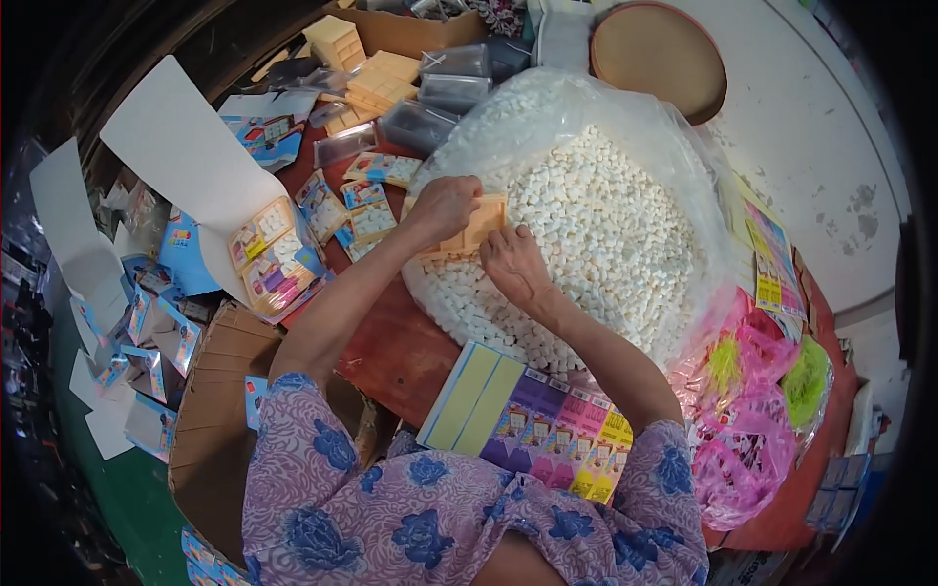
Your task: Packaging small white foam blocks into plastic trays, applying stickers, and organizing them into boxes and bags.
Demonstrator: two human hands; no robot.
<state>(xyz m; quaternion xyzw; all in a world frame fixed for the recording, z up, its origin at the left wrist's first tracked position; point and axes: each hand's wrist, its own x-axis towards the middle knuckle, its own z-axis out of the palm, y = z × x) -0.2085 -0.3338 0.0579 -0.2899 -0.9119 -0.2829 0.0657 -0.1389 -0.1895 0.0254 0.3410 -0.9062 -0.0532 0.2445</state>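
Note:
A cream plastic tray [486, 221] with shallow compartments rests over the near left part of a heap of small white pieces [616, 225]. The heap fills a large clear plastic bag [547, 93]. Across the tray lies my left hand [445, 210], its fingers curled closed at the far edge. My right hand [516, 264] is closed too, fingertips bent down by the tray's near right corner, over the white pieces. Whether it pinches a piece is hidden. Close to my left hand are several filled trays with printed cards [371, 210].
Empty cream trays [386, 78] and clear plastic boxes [454, 63] stand at the back. Left are folded printed boxes [156, 342] and an open carton [220, 391]. A sticker sheet [528, 420] lies near my lap; pink bags [738, 439] sit right, a round stool [660, 59] far right.

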